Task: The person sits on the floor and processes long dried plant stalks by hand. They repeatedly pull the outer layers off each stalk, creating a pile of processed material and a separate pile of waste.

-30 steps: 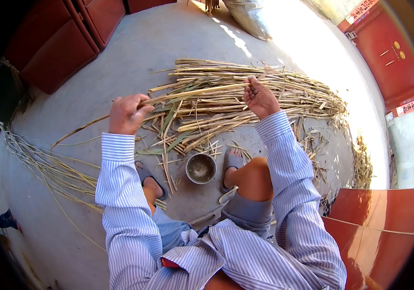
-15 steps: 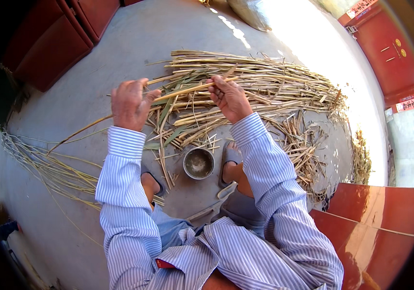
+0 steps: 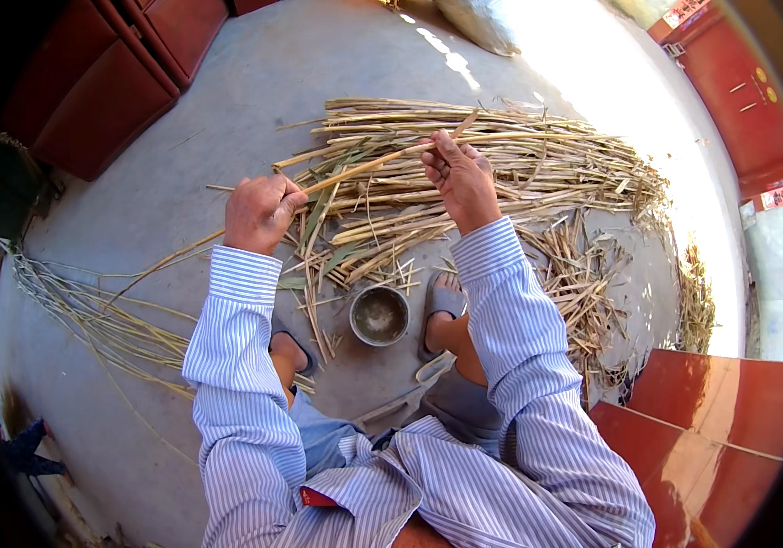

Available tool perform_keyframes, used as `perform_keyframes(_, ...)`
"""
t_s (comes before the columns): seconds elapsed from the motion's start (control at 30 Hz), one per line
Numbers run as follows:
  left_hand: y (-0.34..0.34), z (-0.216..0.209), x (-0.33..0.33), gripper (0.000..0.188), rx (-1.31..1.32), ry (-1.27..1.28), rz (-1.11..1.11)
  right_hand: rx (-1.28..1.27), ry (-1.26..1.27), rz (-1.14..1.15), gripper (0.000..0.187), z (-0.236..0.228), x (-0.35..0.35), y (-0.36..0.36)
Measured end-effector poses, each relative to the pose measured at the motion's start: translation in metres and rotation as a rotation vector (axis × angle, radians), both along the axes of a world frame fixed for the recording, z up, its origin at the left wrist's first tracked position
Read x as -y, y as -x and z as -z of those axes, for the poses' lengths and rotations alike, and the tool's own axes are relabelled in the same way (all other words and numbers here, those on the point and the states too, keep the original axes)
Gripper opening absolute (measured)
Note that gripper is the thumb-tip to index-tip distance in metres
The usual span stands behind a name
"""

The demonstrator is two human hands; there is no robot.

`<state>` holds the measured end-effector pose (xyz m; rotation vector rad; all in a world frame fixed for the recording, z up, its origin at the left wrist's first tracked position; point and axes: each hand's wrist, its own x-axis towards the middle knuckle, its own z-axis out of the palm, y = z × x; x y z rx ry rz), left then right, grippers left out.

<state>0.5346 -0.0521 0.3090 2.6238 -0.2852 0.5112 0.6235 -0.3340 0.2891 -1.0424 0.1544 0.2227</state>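
Observation:
A long yellow reed stalk [image 3: 364, 170] stretches between my two hands, its thin end trailing down to the left. My left hand [image 3: 263, 212] is closed in a fist around it. My right hand [image 3: 462, 181] pinches the stalk's other end between thumb and fingers. A short brown strip [image 3: 466, 124], perhaps husk, sticks up beside those fingertips; how it joins the stalk is hidden. Beneath and beyond my hands lies a large pile of dry reed stalks [image 3: 537, 164], with some green leaves [image 3: 316, 215] at its left end.
A metal bowl [image 3: 379, 316] with cloudy contents stands between my feet. Husk scraps [image 3: 583, 297] lie to the right, thin long stalks [image 3: 104, 315] to the left. Red armchairs [image 3: 104, 119] stand far left, a glossy red surface [image 3: 702, 402] near right, a sack [image 3: 478, 23] at the back.
My right hand has moved right and slightly up, while my left hand has come slightly down and right and closed into a tighter fist. More stalk shows between them.

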Motion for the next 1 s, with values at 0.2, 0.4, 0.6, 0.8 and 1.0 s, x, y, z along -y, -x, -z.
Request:
perform_keyframes(0.2, 0.000, 0.001, 0.011, 0.015, 0.185, -0.117, 0.015, -0.022, 0.161, 0.047, 0.027, -0.003, 0.003, 0.002)
perform_keyframes(0.4, -0.005, -0.001, 0.057, 0.017, 0.278, 0.028, 0.056, -0.016, 0.118, -0.128, 0.028, -0.013, -0.031, 0.030)
perform_keyframes(0.6, 0.000, -0.004, 0.057, 0.022, -0.107, 0.545, -0.137, 0.179, 0.336, -0.325, 0.026, -0.010, -0.039, 0.036)
perform_keyframes(0.8, -0.002, -0.008, 0.035, 0.020, -0.192, 0.647, -0.098, 0.581, 1.271, -0.183, 0.025, 0.008, -0.015, 0.024)
perform_keyframes(1.0, 0.005, -0.016, 0.014, 0.021, -0.232, 0.567, -0.084, 0.181, 0.970, 0.010, 0.050, 0.009, 0.053, -0.013)
